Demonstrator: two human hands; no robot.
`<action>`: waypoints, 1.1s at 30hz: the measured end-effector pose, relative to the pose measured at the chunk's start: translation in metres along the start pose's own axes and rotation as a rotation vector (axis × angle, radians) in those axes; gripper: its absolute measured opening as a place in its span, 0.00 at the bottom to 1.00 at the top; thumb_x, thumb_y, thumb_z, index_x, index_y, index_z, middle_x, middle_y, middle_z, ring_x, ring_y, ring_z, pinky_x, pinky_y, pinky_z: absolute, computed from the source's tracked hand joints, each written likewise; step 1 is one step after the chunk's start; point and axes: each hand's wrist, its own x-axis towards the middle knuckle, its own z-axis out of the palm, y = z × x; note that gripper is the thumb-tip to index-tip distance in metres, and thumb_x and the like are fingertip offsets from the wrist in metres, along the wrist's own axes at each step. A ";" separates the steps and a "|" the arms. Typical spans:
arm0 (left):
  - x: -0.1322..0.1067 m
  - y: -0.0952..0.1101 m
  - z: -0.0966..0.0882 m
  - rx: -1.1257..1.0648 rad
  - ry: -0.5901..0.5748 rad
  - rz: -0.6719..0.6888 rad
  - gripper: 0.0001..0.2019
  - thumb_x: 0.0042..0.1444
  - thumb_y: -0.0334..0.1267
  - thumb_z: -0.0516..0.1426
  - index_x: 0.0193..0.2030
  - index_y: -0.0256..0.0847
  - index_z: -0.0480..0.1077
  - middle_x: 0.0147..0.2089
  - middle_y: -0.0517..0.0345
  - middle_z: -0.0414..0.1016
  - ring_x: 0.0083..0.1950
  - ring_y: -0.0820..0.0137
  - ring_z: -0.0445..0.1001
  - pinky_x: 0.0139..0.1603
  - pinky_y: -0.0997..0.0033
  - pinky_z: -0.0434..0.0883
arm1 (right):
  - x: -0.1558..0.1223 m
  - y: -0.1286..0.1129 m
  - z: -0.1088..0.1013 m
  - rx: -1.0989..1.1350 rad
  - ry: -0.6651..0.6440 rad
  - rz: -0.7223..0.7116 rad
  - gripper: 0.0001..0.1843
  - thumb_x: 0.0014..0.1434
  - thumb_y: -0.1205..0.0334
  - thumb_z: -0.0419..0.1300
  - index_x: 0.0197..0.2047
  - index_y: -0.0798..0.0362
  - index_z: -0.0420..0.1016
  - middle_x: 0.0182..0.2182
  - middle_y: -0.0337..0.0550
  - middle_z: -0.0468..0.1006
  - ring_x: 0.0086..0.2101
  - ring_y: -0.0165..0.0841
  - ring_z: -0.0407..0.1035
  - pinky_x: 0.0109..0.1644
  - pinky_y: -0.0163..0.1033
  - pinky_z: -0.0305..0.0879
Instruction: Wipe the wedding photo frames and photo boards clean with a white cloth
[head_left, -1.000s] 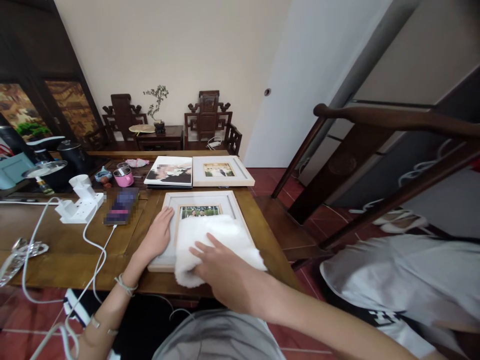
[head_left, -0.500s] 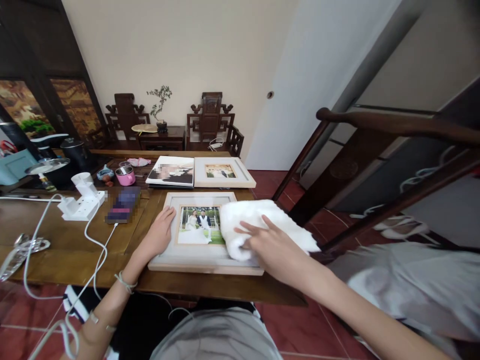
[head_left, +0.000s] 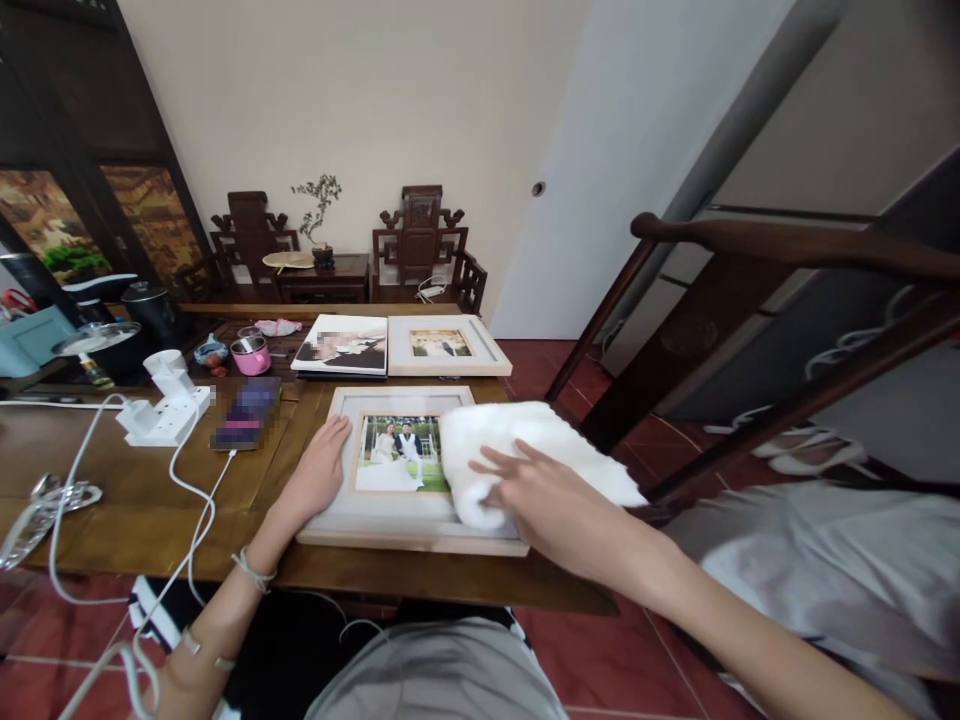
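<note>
While the fingers of our right hand (head_left: 536,500) hold a white cloth (head_left: 559,450), two of them stretch out over its top and the rest fold in by its rolled near edge. The fingers of our left hand (head_left: 319,470) lie close together over the left border of a pale picture frame (head_left: 412,540); we cannot tell whether the thumb grips it. A light band (head_left: 253,570) circles our left wrist.

Our frame lies flat, face up, near the table's (head_left: 225,540) front edge, and its wedding photo (head_left: 399,453) shows between our hands. The cloth covers the right part of the frame and reaches out past its right side.

Just beyond, we see a second framed photo (head_left: 489,345) lying beside a photo panel (head_left: 367,352). To our left are a phone (head_left: 246,413) with a cable plugged in, a white power strip (head_left: 166,425) and a pink cup (head_left: 251,357). Farther out, a dark wooden chair (head_left: 690,320) stands at our right, and a small potted tree (head_left: 321,215) sits by the wall.
</note>
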 end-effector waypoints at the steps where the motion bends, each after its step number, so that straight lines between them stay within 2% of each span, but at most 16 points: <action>1: 0.000 0.000 0.000 0.005 -0.001 -0.001 0.26 0.57 0.25 0.43 0.62 0.30 0.62 0.65 0.42 0.62 0.70 0.61 0.54 0.69 0.49 0.55 | -0.009 -0.005 -0.001 0.025 -0.008 -0.021 0.23 0.46 0.81 0.51 0.41 0.56 0.80 0.59 0.53 0.68 0.62 0.44 0.55 0.65 0.55 0.48; 3: 0.000 0.001 0.000 0.014 -0.008 -0.003 0.26 0.57 0.24 0.43 0.62 0.29 0.62 0.65 0.41 0.62 0.70 0.60 0.54 0.69 0.50 0.55 | -0.019 -0.011 -0.001 0.061 -0.005 -0.033 0.24 0.43 0.81 0.52 0.39 0.55 0.80 0.58 0.53 0.69 0.61 0.44 0.56 0.65 0.54 0.50; 6: 0.000 0.000 -0.001 0.014 -0.023 0.005 0.26 0.56 0.24 0.43 0.62 0.29 0.62 0.66 0.41 0.61 0.70 0.60 0.53 0.69 0.50 0.54 | -0.013 -0.007 0.004 0.073 0.049 0.001 0.25 0.44 0.82 0.50 0.40 0.54 0.80 0.57 0.52 0.70 0.60 0.44 0.58 0.64 0.56 0.51; 9: 0.000 -0.001 -0.002 0.011 -0.030 0.017 0.28 0.54 0.23 0.44 0.62 0.31 0.62 0.66 0.43 0.61 0.70 0.61 0.52 0.69 0.49 0.54 | 0.011 0.012 0.011 0.032 0.103 0.031 0.29 0.45 0.83 0.48 0.43 0.54 0.80 0.59 0.49 0.68 0.61 0.44 0.56 0.63 0.57 0.52; 12: 0.000 0.001 -0.003 0.020 -0.041 0.009 0.26 0.56 0.23 0.43 0.62 0.27 0.62 0.66 0.40 0.61 0.70 0.60 0.52 0.69 0.51 0.54 | 0.042 0.037 0.017 -0.043 0.151 0.063 0.33 0.45 0.84 0.47 0.48 0.52 0.77 0.61 0.45 0.65 0.63 0.41 0.53 0.62 0.53 0.54; 14: 0.000 0.002 -0.003 0.031 -0.042 0.003 0.26 0.57 0.24 0.43 0.62 0.27 0.62 0.66 0.41 0.61 0.70 0.60 0.52 0.69 0.52 0.54 | 0.062 0.049 0.018 -0.088 0.198 0.119 0.32 0.45 0.83 0.48 0.50 0.53 0.76 0.61 0.47 0.65 0.62 0.44 0.54 0.61 0.55 0.55; 16: 0.000 0.003 -0.003 0.036 -0.037 -0.001 0.26 0.58 0.24 0.43 0.62 0.29 0.62 0.66 0.42 0.61 0.70 0.60 0.53 0.69 0.51 0.55 | 0.081 0.054 0.014 -0.122 0.250 0.189 0.30 0.48 0.82 0.49 0.51 0.57 0.75 0.61 0.54 0.65 0.61 0.50 0.54 0.59 0.63 0.53; 18: -0.001 0.003 -0.002 0.034 -0.027 -0.001 0.25 0.58 0.25 0.43 0.62 0.29 0.62 0.65 0.41 0.61 0.70 0.60 0.53 0.68 0.50 0.55 | 0.101 0.050 0.008 -0.147 0.300 0.201 0.27 0.51 0.80 0.49 0.54 0.60 0.72 0.62 0.59 0.62 0.61 0.55 0.52 0.58 0.68 0.50; 19: 0.000 0.003 -0.002 0.032 -0.020 0.000 0.25 0.58 0.25 0.43 0.62 0.29 0.62 0.65 0.41 0.62 0.70 0.60 0.53 0.68 0.50 0.56 | 0.111 0.044 0.005 -0.158 0.316 0.173 0.28 0.52 0.79 0.50 0.55 0.60 0.71 0.63 0.58 0.61 0.62 0.55 0.50 0.59 0.69 0.47; 23: 0.001 0.003 -0.003 0.033 -0.013 0.006 0.25 0.57 0.24 0.43 0.61 0.29 0.63 0.64 0.40 0.63 0.69 0.59 0.54 0.68 0.49 0.56 | 0.150 0.010 0.001 -0.188 0.300 -0.067 0.29 0.54 0.78 0.52 0.57 0.49 0.70 0.66 0.42 0.56 0.65 0.46 0.42 0.65 0.64 0.36; 26: 0.002 0.003 -0.004 0.029 -0.026 0.012 0.26 0.56 0.24 0.43 0.61 0.31 0.64 0.65 0.42 0.63 0.69 0.60 0.54 0.68 0.49 0.56 | 0.170 -0.009 0.007 -0.202 0.257 -0.162 0.25 0.56 0.76 0.52 0.54 0.49 0.72 0.64 0.41 0.61 0.65 0.45 0.45 0.65 0.64 0.34; 29: 0.002 0.002 -0.003 0.013 -0.017 0.015 0.26 0.57 0.24 0.44 0.62 0.33 0.63 0.65 0.43 0.63 0.69 0.60 0.54 0.68 0.48 0.56 | 0.172 -0.012 0.010 -0.207 0.226 -0.155 0.24 0.56 0.77 0.51 0.52 0.50 0.73 0.61 0.44 0.65 0.63 0.45 0.49 0.63 0.65 0.37; 33: 0.000 -0.003 0.002 -0.002 0.018 0.016 0.25 0.58 0.25 0.44 0.62 0.34 0.62 0.65 0.44 0.63 0.69 0.61 0.55 0.68 0.48 0.56 | 0.154 0.008 0.006 -0.217 0.169 -0.081 0.25 0.54 0.79 0.52 0.51 0.51 0.75 0.55 0.50 0.72 0.61 0.44 0.55 0.63 0.62 0.41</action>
